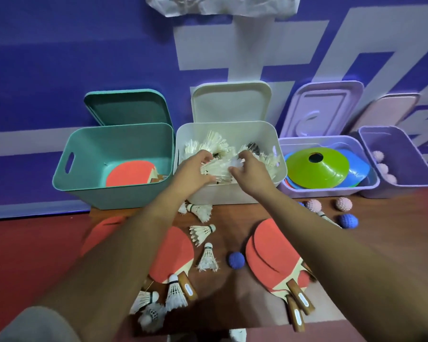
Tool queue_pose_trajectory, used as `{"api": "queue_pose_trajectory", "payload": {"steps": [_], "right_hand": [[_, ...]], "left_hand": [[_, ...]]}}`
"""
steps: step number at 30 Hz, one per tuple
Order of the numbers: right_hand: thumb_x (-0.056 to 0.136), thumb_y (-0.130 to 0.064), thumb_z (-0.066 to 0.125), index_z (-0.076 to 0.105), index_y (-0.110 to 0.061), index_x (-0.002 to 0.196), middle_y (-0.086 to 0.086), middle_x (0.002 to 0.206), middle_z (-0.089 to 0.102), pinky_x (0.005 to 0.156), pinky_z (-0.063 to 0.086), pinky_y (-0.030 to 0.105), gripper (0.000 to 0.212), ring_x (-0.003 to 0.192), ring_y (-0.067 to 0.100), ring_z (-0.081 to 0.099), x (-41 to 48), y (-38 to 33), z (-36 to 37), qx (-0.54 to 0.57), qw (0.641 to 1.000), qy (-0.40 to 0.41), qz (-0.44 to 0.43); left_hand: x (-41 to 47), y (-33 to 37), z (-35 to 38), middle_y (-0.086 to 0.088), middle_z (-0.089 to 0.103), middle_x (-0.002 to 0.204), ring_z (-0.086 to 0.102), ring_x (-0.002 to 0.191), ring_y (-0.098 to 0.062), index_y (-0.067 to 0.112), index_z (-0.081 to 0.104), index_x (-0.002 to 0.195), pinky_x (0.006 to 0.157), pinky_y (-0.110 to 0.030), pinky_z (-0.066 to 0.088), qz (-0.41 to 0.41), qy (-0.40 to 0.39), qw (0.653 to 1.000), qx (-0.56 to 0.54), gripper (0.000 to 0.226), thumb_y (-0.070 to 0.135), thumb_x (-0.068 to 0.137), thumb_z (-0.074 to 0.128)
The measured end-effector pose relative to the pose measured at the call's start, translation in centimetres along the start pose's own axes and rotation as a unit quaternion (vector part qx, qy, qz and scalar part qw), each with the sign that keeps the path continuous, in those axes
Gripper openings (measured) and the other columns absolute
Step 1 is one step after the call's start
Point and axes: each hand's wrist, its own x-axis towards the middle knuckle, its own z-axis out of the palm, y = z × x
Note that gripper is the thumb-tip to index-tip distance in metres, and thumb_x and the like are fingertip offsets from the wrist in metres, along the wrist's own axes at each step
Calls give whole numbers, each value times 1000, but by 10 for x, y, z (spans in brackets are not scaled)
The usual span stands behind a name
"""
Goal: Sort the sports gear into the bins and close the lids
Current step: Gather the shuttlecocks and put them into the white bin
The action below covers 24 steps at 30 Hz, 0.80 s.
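shuttlecocks | left hand and right hand both clutch the bunch | arms outstretched over white bin

your view is fairly bright and evenly lit, with a blue-purple cast off the wall. your forearms throw soft shadows on the table. the wide lens bends the edges, and the sleeve at the bottom left is blurred.

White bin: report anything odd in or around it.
The shuttlecocks are heaped in the bin, left hand and right hand gripping some. A frayed shuttlecock lies unsorted on the table at its front.
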Motion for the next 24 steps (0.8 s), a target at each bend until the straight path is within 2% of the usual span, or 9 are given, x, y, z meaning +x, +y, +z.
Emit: {"api": "queue_pose_trajectory", "payload": {"steps": [2, 4, 7, 10, 12, 15, 17, 19, 24], "right_hand": [[92, -28, 58, 51, -7, 120, 17, 92, 66, 70, 41, 34, 36, 91, 35, 60, 7, 10, 7, -53, 998, -24, 1], [94, -29, 55, 53, -1, 118, 23, 104, 64, 80, 44, 38, 37, 100, 38, 58, 11, 19, 12, -113, 992, -51, 10], [94, -27, 54, 56, 4, 113, 25, 112, 56, 93, 40, 42, 37, 109, 40, 52, 2, 26, 12, -146, 989, -12, -4], [91, -19, 56, 58, -1, 113, 17, 109, 53, 92, 42, 40, 28, 105, 35, 52, -29, 27, 10, -77, 992, 65, -81], [89, -19, 55, 59, -6, 106, 12, 102, 51, 85, 45, 39, 22, 96, 31, 54, -55, 30, 15, -49, 991, 64, -104], [84, -26, 45, 58, -7, 97, 11, 94, 52, 78, 47, 41, 27, 88, 31, 54, -88, 38, 35, -51, 995, -23, -84], [85, -26, 46, 55, -7, 92, 13, 92, 52, 78, 46, 44, 22, 88, 33, 53, -108, 46, 53, -67, 990, -109, -61], [90, -27, 53, 54, -7, 97, 15, 97, 56, 79, 46, 42, 21, 95, 35, 55, -124, 53, 72, -88, 981, -172, -16], [93, -43, 49, 56, -10, 106, 16, 109, 64, 77, 47, 38, 36, 102, 36, 62, -143, 58, 114, -121, 966, -202, 106]], "left_hand": [[14, -10, 10, 7, 62, 122, 57, 113, -15, 26, 56, 118, 92, -25, 42, -3, -25, 999, 34, 49, 20, 75, 79], [22, -19, 18, 4, 59, 133, 54, 122, -16, 28, 53, 131, 99, -25, 40, -13, -53, 997, 51, 56, 19, 80, 75], [19, -25, 20, 1, 49, 144, 47, 130, -17, 25, 45, 143, 104, -22, 32, 7, -71, 995, 76, 61, 19, 87, 66], [-6, -26, 14, -5, 56, 123, 53, 113, -14, 17, 59, 129, 97, -16, 35, 61, 19, 998, 29, 42, 12, 87, 63], [-31, -33, 15, -2, 54, 104, 54, 93, -7, 13, 66, 114, 87, -13, 41, 86, 58, 995, -10, 30, 4, 86, 61], [-75, -51, 28, 3, 54, 92, 53, 76, -6, 16, 67, 102, 70, -18, 43, 50, 5, 999, -17, 18, 7, 88, 60], [-96, -67, 44, 5, 54, 88, 53, 73, -4, 17, 67, 97, 68, -22, 43, 28, -39, 999, 10, 14, 9, 86, 63], [-105, -85, 61, 5, 54, 96, 56, 83, -10, 18, 67, 98, 77, -28, 47, 1, -62, 997, 52, 17, 9, 83, 65], [-82, -99, 89, -6, 56, 125, 52, 117, -27, 18, 61, 122, 99, -37, 42, -76, -85, 980, 164, 39, 24, 83, 64]]}}
